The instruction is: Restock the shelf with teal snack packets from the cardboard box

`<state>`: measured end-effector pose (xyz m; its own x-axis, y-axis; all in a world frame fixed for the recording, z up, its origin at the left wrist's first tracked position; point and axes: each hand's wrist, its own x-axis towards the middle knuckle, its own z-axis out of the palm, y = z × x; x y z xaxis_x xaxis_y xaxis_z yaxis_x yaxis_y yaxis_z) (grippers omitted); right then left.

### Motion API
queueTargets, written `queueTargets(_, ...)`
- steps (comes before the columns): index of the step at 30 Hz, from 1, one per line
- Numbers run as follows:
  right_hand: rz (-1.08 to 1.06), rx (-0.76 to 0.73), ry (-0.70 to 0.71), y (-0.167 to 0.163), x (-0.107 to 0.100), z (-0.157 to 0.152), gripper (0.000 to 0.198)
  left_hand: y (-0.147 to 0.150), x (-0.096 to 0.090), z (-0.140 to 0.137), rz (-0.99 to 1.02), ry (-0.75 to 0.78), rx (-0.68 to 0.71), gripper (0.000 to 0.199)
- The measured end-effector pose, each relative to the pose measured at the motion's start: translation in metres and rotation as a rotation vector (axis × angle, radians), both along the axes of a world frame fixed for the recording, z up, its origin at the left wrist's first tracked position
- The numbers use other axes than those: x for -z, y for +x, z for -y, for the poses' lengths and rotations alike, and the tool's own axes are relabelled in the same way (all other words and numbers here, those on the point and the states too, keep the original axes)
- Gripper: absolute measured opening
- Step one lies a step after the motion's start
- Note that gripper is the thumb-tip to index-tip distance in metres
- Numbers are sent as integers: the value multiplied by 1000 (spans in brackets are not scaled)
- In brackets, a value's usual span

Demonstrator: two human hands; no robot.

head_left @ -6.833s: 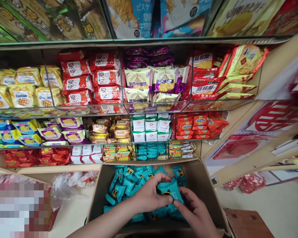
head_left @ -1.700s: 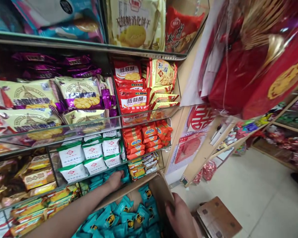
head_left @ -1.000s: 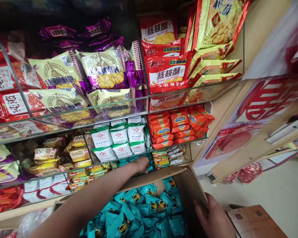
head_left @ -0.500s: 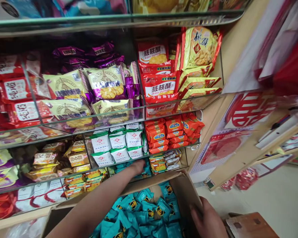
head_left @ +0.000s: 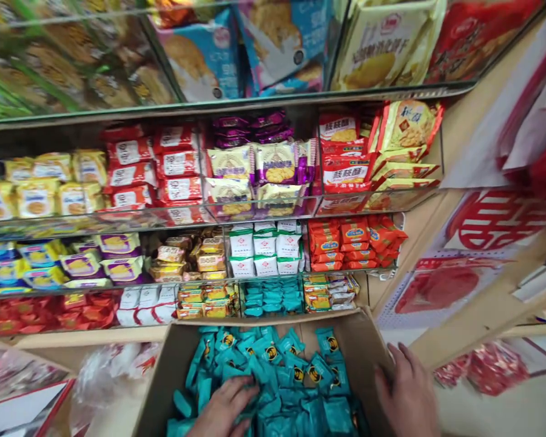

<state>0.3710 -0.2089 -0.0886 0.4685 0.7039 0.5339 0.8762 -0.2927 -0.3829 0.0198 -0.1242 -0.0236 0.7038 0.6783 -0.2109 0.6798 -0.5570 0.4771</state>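
Note:
An opened cardboard box [head_left: 157,379] stands at the lower middle, right against the shelf front. Inside it lie many small teal snack packets [head_left: 295,400] with a yellow-and-black mark. My left hand [head_left: 230,403] is down in the box, its bent fingers slightly apart on top of the packets; whether one is pinched beneath is hidden. At the box's right wall is my right hand [head_left: 407,388], thumb inside and fingers over the rim. Just beyond the box, a lower shelf compartment holds stacked teal packets [head_left: 273,297].
Neighbouring compartments hold white-and-green packets [head_left: 264,246], orange-red packets [head_left: 352,243] and yellow-orange packets [head_left: 207,297]. A glass shelf edge [head_left: 236,103] runs across above. Red decorations [head_left: 500,218] hang at the right. Clear plastic bags [head_left: 113,376] lie below the shelf at left.
My left hand has come back from the teal packets' shelf compartment into the box. The view has shifted left and up. My right hand stays at the box's right wall.

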Motion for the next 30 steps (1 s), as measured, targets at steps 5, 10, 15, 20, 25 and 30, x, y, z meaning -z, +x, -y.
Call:
queueTargets(5,86,-599,-184,-55,-9,-9,29,-26,38,9,-334,-143,-280,59)
queueTargets(10,-230,-786,-904,-96,12,-29,81,-19,26,13,-273,-109,-257,43)
queueTargets(15,-253,-830,-960,-100,32,-31,72,-21,36,18,-198,-168,-286,19)
queueTargets(20,-342,-842,-833,-98,33,-31,12,-24,47,18,-65,-149,-308,23)
queueTargets(25,-579,-805,-651,-94,24,-38,12,-19,43,16,142,-68,-282,25)
queueTargets(30,-943,-750,-490,-98,-7,-28,28,13,25,26,623,-447,-581,40)
